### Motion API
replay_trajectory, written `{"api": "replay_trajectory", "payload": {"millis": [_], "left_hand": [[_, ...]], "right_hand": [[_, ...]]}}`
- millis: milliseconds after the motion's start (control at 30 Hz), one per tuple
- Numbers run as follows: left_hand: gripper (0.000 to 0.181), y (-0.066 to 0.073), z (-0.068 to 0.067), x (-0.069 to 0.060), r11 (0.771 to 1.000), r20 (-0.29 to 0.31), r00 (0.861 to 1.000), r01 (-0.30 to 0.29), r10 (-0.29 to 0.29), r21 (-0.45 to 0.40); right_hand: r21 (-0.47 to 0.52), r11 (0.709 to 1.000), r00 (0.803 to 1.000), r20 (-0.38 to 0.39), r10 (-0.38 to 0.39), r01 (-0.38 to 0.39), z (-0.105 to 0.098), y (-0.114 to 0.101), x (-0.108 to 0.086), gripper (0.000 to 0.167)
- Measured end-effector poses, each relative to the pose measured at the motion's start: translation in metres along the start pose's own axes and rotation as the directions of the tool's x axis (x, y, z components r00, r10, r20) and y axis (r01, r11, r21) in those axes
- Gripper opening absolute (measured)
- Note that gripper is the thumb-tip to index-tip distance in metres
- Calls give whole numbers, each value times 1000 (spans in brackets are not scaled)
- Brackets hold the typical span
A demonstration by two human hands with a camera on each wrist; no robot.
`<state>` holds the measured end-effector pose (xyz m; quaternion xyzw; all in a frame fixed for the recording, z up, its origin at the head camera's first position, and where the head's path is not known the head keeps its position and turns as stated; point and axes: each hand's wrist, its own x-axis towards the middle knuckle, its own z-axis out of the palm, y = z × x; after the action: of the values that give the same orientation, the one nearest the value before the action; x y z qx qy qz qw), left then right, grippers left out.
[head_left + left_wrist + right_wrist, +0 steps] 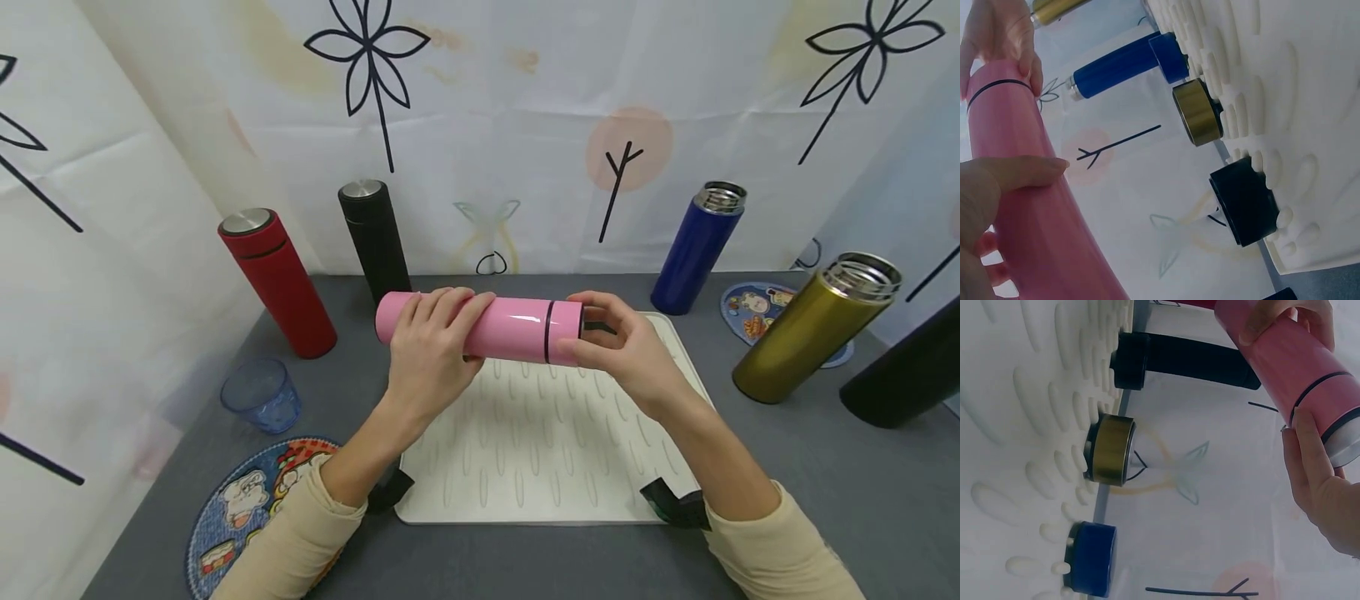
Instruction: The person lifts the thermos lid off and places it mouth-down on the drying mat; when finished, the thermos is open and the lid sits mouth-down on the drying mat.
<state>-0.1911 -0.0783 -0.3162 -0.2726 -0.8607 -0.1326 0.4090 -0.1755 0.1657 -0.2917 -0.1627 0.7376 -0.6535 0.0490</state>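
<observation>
A pink thermos bottle was held lying on its side in the air above a white ridged mat. Its body was gripped by the left hand, with the fingers curled round it. Its pink lid was pinched by the bent fingers and thumb of the right hand, at the end turned to the right.

In the head view, the far part of the mat was blocked by this bottle and the hands. From the left wrist, three lids could be seen there in a row: a black lid, a golden lid and a blue lid.

On the left, a red bottle and a black bottle were seen with steel tops; the foot of the black one was hidden behind the pink bottle. Nearer, a blue glass was placed beside a round cartoon placemat, which was partly covered by the left sleeve. On the right, a lidless blue bottle and a lidless golden bottle were seen.
</observation>
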Motion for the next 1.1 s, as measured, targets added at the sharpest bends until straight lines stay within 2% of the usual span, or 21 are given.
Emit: {"api": "replay_trajectory", "payload": {"millis": [200,433,567,667,733,800,867,967,1000,1033,1067,1100], "left_hand": [[59,-4,-3,-2,1000,25,999,-21,21,-11],[62,-8,-6,-3,998,113,993,-29,35,-55],[64,-10,-8,-3,997,147,988,-32,41,-65],[64,-12,-10,-2,996,179,983,-25,39,-81],[65,-14,-10,-1,995,200,979,-18,36,-94],[65,-15,-10,-1,994,222,974,-10,35,-111],[65,-16,-10,-1,992,234,972,-5,34,-123],[65,-17,-10,-1,991,245,969,1,33,-136],[65,-17,-10,0,990,247,969,1,33,-140],[65,-17,-10,0,990,247,968,2,33,-142],[65,-17,-9,0,990,248,968,3,32,-143],[65,-17,-9,0,990,247,968,4,31,-142]], "right_hand": [[-40,999,1000,27,-10,11,2,5,1,58],[-107,993,998,47,-41,46,2,9,0,60],[-137,985,993,70,-93,102,1,10,1,62],[-174,969,982,100,-158,174,0,12,2,63],[-204,952,971,126,-204,227,-1,14,2,64],[-256,920,952,153,-266,298,-2,16,2,66],[-309,874,925,188,-329,374,-3,18,2,68],[-375,787,871,240,-429,491,-6,19,4,71],[-388,766,859,252,-447,512,-6,19,4,71],[-398,756,854,259,-452,520,-6,19,4,72],[-407,756,858,259,-443,513,-6,18,4,74],[-409,773,874,248,-417,485,-6,18,4,74]]}}
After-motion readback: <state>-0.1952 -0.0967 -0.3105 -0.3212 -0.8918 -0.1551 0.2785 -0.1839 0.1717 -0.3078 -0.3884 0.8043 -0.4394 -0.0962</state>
